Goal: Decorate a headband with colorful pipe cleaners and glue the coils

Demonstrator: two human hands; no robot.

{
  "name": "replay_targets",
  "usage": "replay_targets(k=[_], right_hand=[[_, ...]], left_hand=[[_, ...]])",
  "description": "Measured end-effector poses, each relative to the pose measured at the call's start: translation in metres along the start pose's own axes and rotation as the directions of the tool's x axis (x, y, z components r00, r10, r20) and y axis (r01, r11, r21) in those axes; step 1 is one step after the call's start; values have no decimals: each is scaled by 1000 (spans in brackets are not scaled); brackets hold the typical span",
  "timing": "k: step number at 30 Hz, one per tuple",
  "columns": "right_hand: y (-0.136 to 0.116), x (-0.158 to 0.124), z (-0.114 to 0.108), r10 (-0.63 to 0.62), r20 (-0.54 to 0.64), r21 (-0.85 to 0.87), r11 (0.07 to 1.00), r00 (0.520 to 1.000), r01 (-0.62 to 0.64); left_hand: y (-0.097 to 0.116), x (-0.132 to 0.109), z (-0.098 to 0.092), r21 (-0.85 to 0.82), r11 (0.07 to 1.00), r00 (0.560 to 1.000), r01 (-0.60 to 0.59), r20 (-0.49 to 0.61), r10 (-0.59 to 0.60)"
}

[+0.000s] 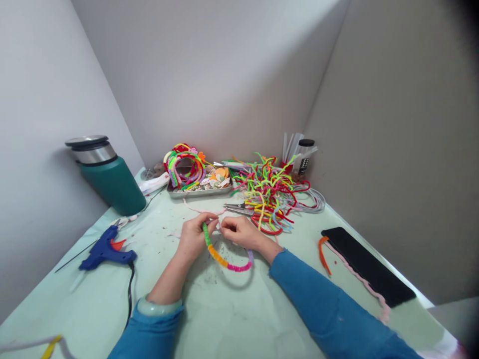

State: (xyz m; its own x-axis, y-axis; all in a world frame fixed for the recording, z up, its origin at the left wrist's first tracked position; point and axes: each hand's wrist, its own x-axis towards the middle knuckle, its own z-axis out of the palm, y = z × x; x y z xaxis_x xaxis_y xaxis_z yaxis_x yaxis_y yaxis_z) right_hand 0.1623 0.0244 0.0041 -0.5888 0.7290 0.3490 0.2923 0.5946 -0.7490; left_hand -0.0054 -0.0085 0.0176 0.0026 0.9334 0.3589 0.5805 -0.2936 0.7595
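A curved headband wrapped in green, orange, magenta and lilac pipe cleaner hangs below my two hands over the table. My left hand is closed in a pinch around its green end. My right hand is pinched on a pale pink pipe cleaner close to my left fingertips. The headband's lilac end passes under my right wrist and is partly hidden. Just beyond my right hand lie open scissors with dark blades, beside a pale pink pipe cleaner strand on the table.
A blue glue gun lies left, with a green bottle behind it. At the back stand a metal tray of small pieces, finished headbands and a heap of pipe cleaners. A black slab lies right.
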Motion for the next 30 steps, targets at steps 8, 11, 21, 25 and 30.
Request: replay_targets(k=[8,11,21,25,30], right_hand=[[0,0,-2,22,15,106,994,1000,-24],[0,1,-6,35,33,174,984,999,-40],[10,2,-14,55,124,254,963,991,-85],[12,0,-12,25,139,195,979,990,-52],[11,-1,-9,-9,119,54,999,993,2]], left_hand=[[5,2,-3,-246,963,991,112,93,-92],[8,2,-4,-332,926,980,180,140,-140],[0,5,-12,-378,886,954,269,228,-192],[0,5,-8,-183,972,977,148,179,-115],[1,2,-3,48,999,979,-10,203,0]])
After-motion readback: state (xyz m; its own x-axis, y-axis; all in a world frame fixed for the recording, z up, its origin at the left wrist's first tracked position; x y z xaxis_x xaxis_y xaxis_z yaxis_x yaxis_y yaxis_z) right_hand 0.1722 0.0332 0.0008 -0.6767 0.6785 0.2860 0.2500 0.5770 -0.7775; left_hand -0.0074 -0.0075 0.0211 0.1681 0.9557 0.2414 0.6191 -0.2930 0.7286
